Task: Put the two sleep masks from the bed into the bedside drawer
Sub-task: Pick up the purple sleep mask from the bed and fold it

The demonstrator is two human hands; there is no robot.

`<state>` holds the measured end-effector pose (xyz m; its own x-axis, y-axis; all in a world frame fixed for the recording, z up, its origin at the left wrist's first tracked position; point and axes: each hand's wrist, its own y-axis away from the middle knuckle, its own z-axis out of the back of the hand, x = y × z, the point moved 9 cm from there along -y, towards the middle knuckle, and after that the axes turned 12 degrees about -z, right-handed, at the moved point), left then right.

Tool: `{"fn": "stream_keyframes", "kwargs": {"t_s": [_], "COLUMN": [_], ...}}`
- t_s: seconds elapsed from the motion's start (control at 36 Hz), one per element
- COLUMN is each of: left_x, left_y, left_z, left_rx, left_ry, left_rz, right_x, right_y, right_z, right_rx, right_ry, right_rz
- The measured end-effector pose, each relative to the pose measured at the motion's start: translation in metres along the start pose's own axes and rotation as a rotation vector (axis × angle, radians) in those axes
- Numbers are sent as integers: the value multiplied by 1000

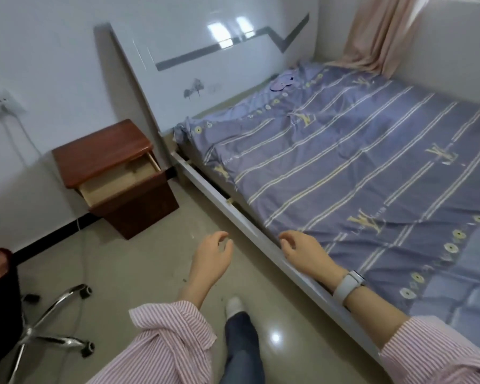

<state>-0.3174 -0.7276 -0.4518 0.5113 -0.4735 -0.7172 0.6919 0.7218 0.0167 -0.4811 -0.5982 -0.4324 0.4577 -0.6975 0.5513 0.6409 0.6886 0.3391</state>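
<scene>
Both hands, left hand (211,256) and right hand (302,252), hang empty over the tiled floor (155,261) (bedside drawer (119,181) open).

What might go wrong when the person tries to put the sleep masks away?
1. The sleep masks lie far up by the headboard, so the left hand and right hand, both empty, face a long reach.
2. Their purple blends into the bedspread; one might be missed.
3. The drawer is only partly open, so a mask could snag or fall.
</scene>
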Motion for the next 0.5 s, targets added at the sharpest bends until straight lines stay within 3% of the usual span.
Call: {"fn": "stream_keyframes", "kwargs": {"t_s": [0.28, 0.5], "left_x": [34, 71], "left_y": [-266, -446], "left_z": [94, 103], "left_rx": [22, 119], "left_ry": [9, 70], "left_rz": [-34, -11], "right_x": [124, 178], "right_y": [-233, -405], "right_z": [13, 38], "right_rx": [26, -11], "right_ry": [-93, -163], "right_rz": [-89, -141]}}
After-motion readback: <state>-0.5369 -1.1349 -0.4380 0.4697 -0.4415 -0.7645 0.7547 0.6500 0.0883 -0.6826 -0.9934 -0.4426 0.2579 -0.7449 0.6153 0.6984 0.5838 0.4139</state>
